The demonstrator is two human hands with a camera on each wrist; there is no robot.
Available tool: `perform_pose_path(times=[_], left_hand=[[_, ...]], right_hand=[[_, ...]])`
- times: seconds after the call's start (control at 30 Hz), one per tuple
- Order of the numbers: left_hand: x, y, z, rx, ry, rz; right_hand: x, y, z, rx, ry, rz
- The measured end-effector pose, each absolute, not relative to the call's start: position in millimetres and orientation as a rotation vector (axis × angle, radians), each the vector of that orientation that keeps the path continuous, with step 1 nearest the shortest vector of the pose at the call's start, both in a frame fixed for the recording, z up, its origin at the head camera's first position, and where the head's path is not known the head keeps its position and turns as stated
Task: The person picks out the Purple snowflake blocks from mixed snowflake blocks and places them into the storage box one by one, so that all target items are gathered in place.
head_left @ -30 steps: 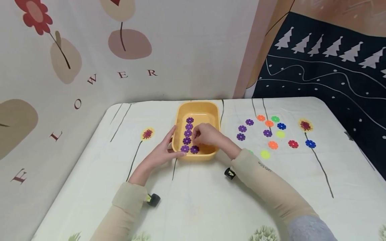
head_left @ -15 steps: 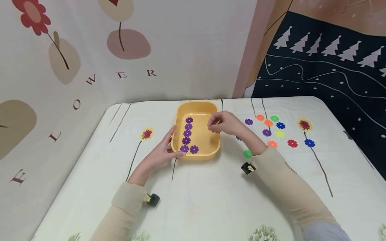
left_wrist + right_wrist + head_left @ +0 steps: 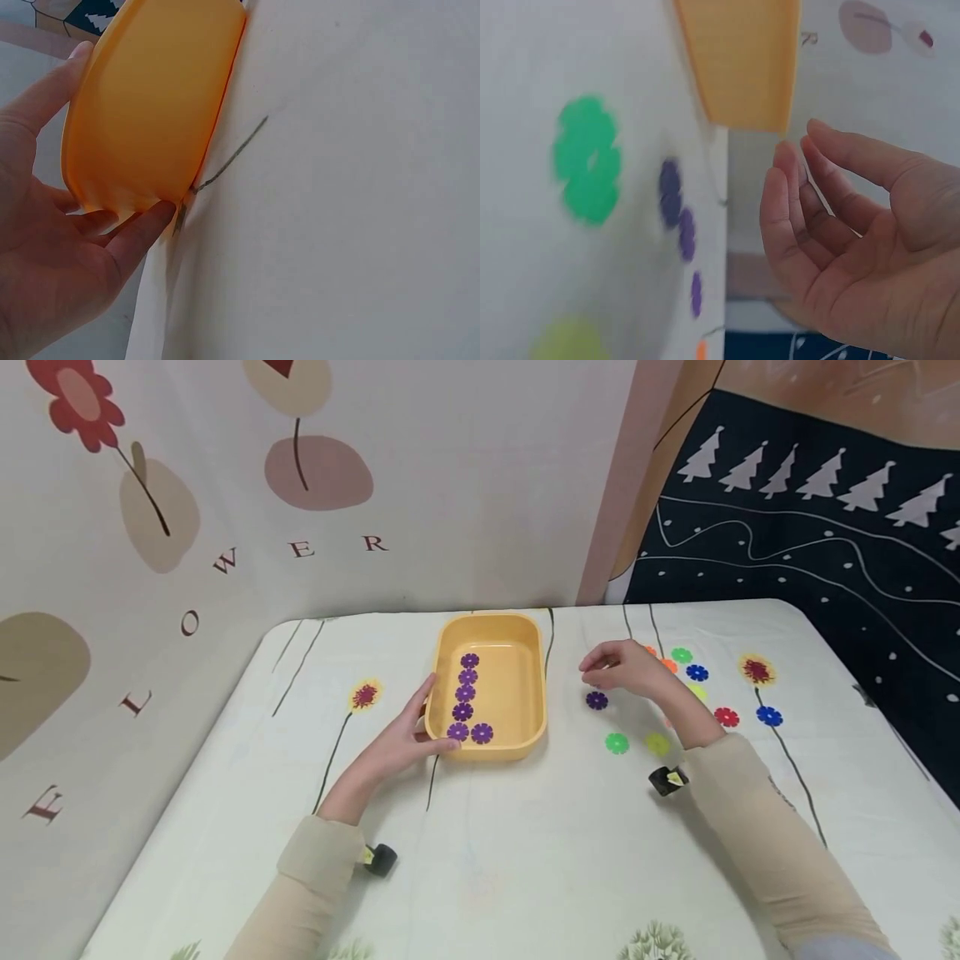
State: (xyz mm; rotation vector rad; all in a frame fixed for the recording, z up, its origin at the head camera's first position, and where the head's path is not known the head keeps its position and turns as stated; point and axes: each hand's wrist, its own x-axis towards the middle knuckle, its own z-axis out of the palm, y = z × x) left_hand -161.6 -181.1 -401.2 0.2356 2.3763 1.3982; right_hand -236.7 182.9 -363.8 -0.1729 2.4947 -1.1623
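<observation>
A yellow rectangular tray (image 3: 511,689) stands on the table. My left hand (image 3: 390,752) grips its near left side, thumb at the rim and fingers against the outer wall. Inside the tray, purple flower-shaped discs (image 3: 465,692) form a column along the left, with one more purple disc (image 3: 482,733) beside its near end. To the right of the tray, my right hand (image 3: 626,668) hovers over the table, fingers loosely bent and nothing between them. A loose purple disc (image 3: 597,700) lies just below its fingertips; two further purple discs show in the right wrist view (image 3: 687,235).
Other loose discs lie right of the tray: green (image 3: 617,743), yellow (image 3: 657,744), red (image 3: 726,717), blue (image 3: 769,716) and orange, some partly hidden by my right hand. The table (image 3: 480,852) has a flower-print cloth; a printed curtain (image 3: 465,527) hangs behind.
My right hand has left the inside of the tray, where it was near the discs, and moved right over the loose discs. My left hand has stayed on the tray.
</observation>
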Motion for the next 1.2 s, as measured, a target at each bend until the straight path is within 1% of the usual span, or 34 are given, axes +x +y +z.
perform_pose_path(times=[0.37,0.73,1.0,1.2], left_hand=[[-162,-181,-402,0.237,2.371,1.408],[-162,-181,-402,0.225,2.361,1.411],[-162,-181,-402,0.243,2.350,1.431],[-161,-181,-401,0.258,2.356,1.435]], right_hand=[[-236,209,-384,-0.074,2.472,-1.083],[-239,204,-394,-0.106,2.544,-0.919],[-238,206,-392,-0.088,2.492,-1.045],[-240,203,-381,-0.118,2.468,-1.193]])
